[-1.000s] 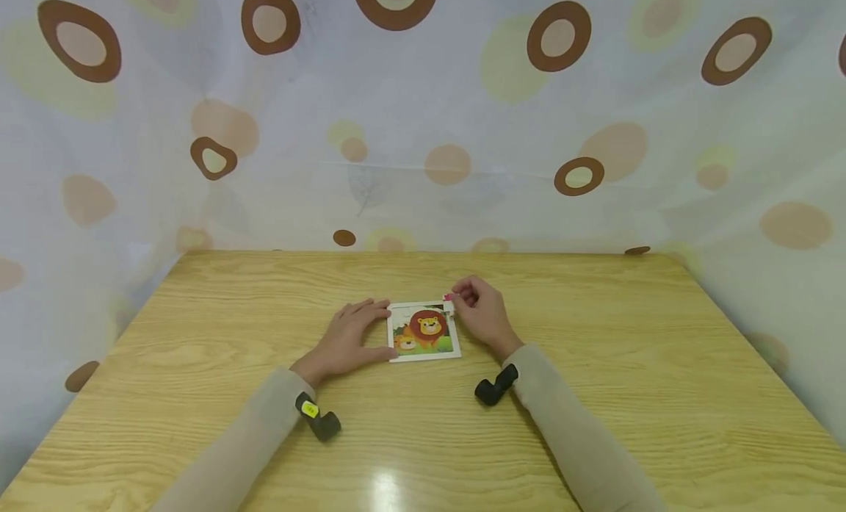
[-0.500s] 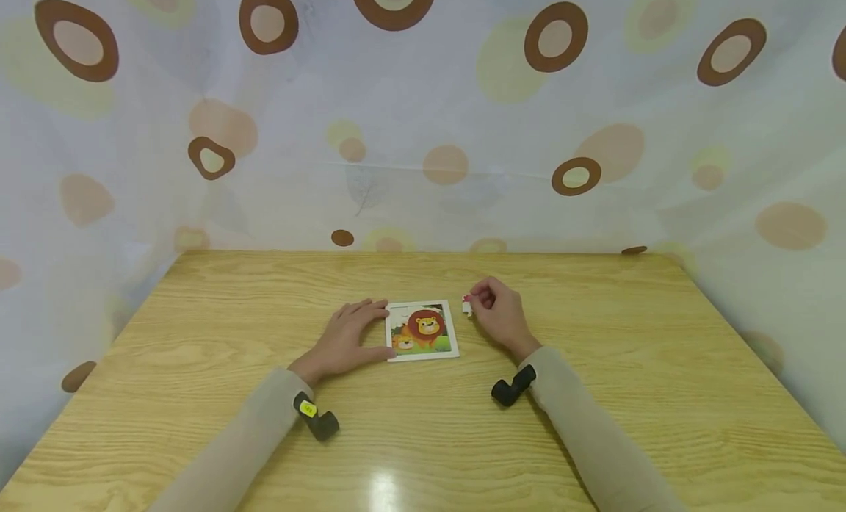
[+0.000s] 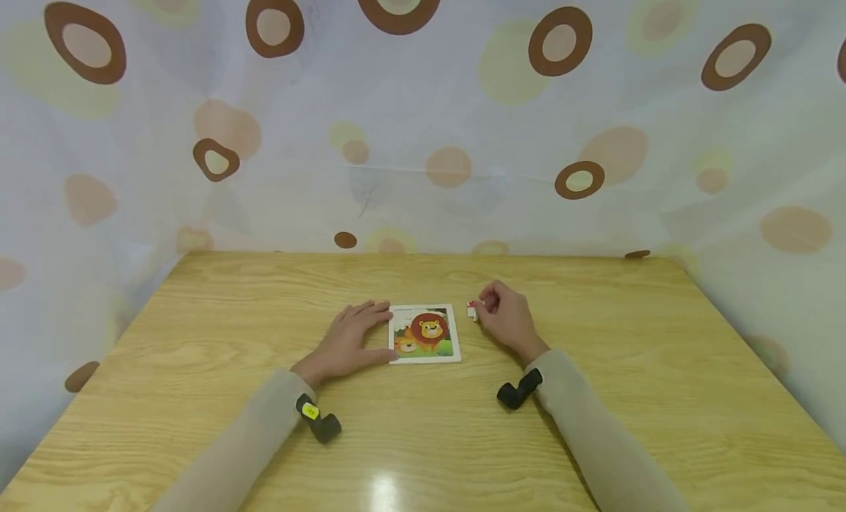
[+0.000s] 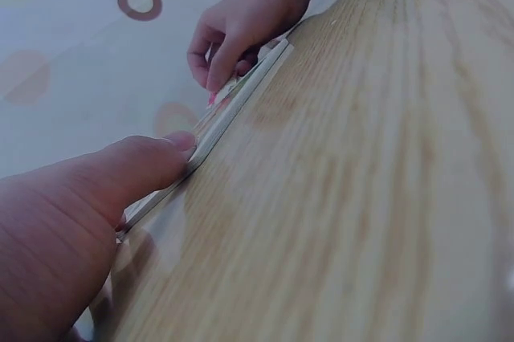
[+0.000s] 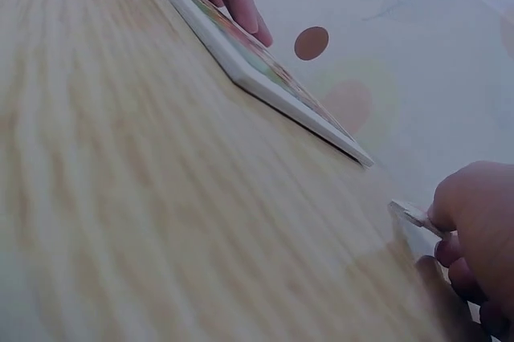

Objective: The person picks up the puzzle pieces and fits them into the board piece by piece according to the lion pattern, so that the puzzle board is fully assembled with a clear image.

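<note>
A small square jigsaw puzzle with a white border lies flat on the table, its picture showing a maned lion beside a smaller one. My left hand rests at its left side, fingers at the far corner and thumb on the near one. Just right of the puzzle, my right hand pinches a small white-and-red puzzle piece between thumb and fingers. In the right wrist view, this piece is low over the wood, apart from the puzzle's corner; the fingers partly cover it.
The wood-grain table reaches back to a pale curtain printed with brown and yellow rounds. Black wrist cameras sit on the left sleeve and the right sleeve.
My right hand has moved right, from the puzzle's far right corner to beside it, carrying the puzzle piece along. The left hand and the puzzle have stayed in place.
</note>
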Motion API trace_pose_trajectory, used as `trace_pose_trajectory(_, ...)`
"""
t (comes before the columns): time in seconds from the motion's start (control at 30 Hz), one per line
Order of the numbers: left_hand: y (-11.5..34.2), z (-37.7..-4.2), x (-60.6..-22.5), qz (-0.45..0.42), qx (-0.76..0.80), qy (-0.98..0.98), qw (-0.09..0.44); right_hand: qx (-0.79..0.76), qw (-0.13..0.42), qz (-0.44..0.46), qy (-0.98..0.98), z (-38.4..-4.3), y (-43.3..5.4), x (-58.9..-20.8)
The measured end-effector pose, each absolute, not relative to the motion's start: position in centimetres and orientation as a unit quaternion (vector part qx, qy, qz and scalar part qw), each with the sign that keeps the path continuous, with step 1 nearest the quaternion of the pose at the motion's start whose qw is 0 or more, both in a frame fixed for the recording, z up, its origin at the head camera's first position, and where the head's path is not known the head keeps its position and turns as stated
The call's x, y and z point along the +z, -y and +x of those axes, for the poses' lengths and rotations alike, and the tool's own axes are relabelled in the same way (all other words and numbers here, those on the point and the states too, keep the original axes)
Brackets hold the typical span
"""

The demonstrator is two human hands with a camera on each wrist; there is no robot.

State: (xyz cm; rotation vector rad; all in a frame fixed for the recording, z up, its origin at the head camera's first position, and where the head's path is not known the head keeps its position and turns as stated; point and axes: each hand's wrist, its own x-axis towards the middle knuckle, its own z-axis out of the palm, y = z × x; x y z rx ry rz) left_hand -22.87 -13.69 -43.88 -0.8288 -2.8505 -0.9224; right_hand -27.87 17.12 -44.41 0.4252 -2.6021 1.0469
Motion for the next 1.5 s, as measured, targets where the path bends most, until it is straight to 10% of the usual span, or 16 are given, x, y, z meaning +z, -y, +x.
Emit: trace_pose_trajectory(1.5,13.6,-22.7,-44.0,-0.279,-0.286,0.917,0.012,0.410,0.151,0.228,0.870,-28.2,-16.1,-44.6)
